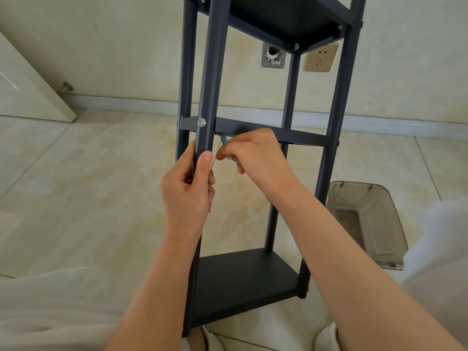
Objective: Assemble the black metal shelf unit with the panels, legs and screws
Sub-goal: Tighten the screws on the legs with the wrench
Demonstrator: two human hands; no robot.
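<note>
Both bare forearms are reaching forward; the left hand (188, 191) is wrapping its grip around a pole, while the right hand (255, 154) is pinching a small tool.
</note>
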